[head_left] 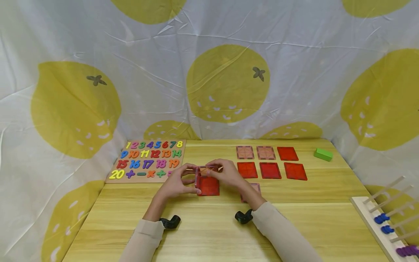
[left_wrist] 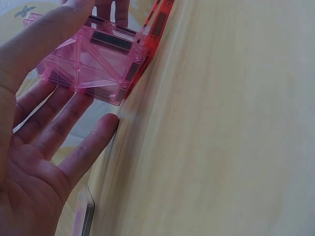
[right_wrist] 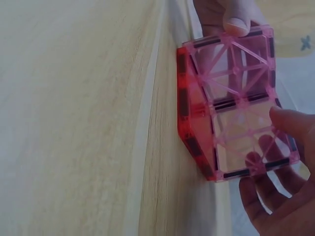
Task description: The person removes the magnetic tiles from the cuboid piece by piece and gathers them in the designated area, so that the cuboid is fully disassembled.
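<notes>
On the table lies a red magnetic tile (head_left: 209, 186) between the two hands. My left hand (head_left: 176, 182) pinches a clear pink magnetic tile (left_wrist: 96, 64) that stands upright along the red tile's left edge, the thumb on one face and fingers on the other. At the back edge, my right hand (head_left: 230, 174) grips a second pink tile (right_wrist: 246, 130) between thumb and fingers. In the right wrist view, the two upright pink tiles meet at a corner, and both touch the red one. Another pink tile (head_left: 256, 187) lies partly hidden under the right forearm.
Two pink tiles (head_left: 245, 152) and several red tiles (head_left: 270, 170) lie in rows behind the right hand. A number board (head_left: 140, 178) is at the back left. A green block (head_left: 323, 154) sits back right, and a wooden peg rack (head_left: 368, 214) with beads stands at the right.
</notes>
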Demonstrator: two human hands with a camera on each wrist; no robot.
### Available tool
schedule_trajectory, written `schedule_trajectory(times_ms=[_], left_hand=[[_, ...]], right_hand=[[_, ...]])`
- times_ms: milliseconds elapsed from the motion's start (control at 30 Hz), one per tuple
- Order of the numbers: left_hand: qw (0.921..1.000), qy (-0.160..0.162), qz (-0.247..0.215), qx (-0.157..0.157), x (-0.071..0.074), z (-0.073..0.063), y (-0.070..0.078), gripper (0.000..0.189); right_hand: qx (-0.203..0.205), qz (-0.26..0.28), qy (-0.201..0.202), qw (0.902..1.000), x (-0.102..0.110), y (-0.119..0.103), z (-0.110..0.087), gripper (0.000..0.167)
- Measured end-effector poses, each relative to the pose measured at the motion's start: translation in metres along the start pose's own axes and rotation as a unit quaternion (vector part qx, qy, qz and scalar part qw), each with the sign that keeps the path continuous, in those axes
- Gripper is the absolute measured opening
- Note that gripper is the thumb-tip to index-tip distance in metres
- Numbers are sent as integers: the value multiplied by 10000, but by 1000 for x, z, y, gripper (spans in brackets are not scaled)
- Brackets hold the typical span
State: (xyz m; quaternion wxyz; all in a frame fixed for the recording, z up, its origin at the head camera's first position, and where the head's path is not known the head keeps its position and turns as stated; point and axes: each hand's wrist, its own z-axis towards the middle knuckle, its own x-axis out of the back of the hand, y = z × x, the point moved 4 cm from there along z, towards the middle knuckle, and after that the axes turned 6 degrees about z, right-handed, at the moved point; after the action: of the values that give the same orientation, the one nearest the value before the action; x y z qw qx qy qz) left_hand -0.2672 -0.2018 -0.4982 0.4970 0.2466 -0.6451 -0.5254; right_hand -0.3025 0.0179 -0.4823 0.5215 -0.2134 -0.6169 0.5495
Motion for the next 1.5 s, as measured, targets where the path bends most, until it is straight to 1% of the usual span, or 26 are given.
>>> schedule_trajectory(times_ms=[167, 400, 500, 667, 833, 1000, 1133, 1267, 1367, 1500], left_hand=[[9999, 38, 125, -24, -1, 1, 1, 75], [9997, 45, 240, -11, -3, 1, 0, 76], [9996, 38, 280, 12, -3, 1, -1, 77], [9996, 23, 261, 80, -4, 1, -2, 81], [9996, 41, 273, 76, -4, 2, -3, 87], [9996, 38, 261, 74, -4, 1, -3, 86], [9996, 8, 250, 126, -4, 0, -3, 85], [9994, 2, 309, 153, -3, 0, -2, 86], [9993, 12, 340, 173, -2, 0, -2, 87], [9992, 15, 345, 191, -2, 0, -2, 87]], right_hand=[[-68, -2, 132, 9999, -1, -1, 0, 19], [125, -143, 280, 9994, 0, 1, 0, 17], [192, -186, 435, 9987, 3, 3, -1, 17], [176, -111, 779, 9967, 12, 4, -8, 16], [143, -36, 1076, 9941, 25, 4, -15, 17], [71, 55, 1149, 9933, 42, 5, -31, 18], [-163, 152, 1233, 9921, 59, 9, -49, 18], [-371, 72, 1348, 9902, 77, 15, -67, 16], [-405, -13, 1362, 9899, 90, 19, -81, 17], [-464, 64, 1456, 9882, 108, 24, -100, 19]])
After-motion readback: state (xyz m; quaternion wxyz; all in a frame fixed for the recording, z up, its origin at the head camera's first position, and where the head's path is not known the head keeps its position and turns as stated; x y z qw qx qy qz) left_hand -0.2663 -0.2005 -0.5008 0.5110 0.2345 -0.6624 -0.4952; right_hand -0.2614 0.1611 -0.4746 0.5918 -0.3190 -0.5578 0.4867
